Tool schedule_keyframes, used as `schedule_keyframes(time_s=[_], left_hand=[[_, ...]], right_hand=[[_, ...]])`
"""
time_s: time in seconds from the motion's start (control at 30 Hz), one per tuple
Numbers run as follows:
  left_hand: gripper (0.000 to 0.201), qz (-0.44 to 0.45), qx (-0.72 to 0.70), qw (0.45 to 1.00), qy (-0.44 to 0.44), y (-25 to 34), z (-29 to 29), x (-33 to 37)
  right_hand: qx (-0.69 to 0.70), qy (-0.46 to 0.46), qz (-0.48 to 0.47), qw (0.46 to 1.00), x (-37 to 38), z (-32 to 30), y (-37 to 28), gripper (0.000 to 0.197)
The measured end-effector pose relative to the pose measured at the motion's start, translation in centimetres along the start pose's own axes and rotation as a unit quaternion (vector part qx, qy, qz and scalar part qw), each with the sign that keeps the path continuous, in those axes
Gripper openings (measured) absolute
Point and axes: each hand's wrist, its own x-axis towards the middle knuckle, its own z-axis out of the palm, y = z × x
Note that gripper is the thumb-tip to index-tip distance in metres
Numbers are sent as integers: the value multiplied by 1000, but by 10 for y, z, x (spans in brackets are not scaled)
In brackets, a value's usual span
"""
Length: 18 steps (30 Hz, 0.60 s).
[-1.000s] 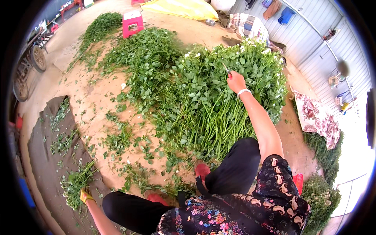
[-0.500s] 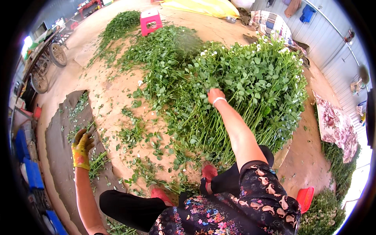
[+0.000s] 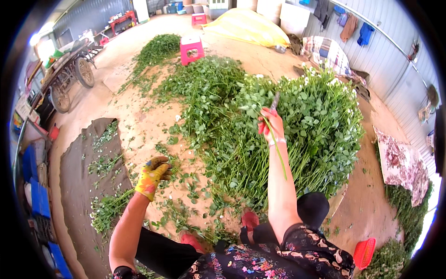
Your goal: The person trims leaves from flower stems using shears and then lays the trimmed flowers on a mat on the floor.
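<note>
My right hand (image 3: 272, 124), bare with a white band at the wrist, is closed on a green flower stem (image 3: 281, 160) whose cut end hangs down over my forearm. A short grey-bladed tool (image 3: 276, 100) sticks up from the same hand; its handle is hidden in my fingers. Below and around this hand lies a big heap of leafy stems (image 3: 316, 111) with small white flowers. My left hand (image 3: 152, 177), in a yellow patterned glove with dark fingers, hovers above scattered leaves, fingers partly curled and apart, holding nothing I can see.
A dark cloth (image 3: 88, 172) at left bears a small bunch of stems (image 3: 110, 209). A pink stool (image 3: 191, 50) stands behind the heap, near a yellow cover (image 3: 248, 27). A cart (image 3: 69, 69) is at far left, blue crates (image 3: 39, 197) at left, a red basket (image 3: 364, 253) at lower right.
My left hand has moved right, from over the dark cloth to above the scattered leaves. My right hand has drawn back from the heap with a single stem, and the blade now shows.
</note>
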Motion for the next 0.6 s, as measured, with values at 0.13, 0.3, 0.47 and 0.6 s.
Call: schedule_keyframes(time_s=[0.13, 0.3, 0.47, 0.6], left_hand=[[26, -3, 7, 1000, -1, -5, 6, 10], [29, 3, 25, 1000, -18, 5, 18, 16], [26, 22, 13, 1000, 10, 10, 11, 3], [30, 37, -1, 999, 15, 28, 1, 4]], right_hand=[[155, -48, -16, 987, -78, 16, 16, 25], [67, -62, 34, 995, -89, 37, 37, 38], [-70, -159, -1, 985, -156, 95, 36, 46], [-169, -250, -100, 948, -202, 110, 79, 48]])
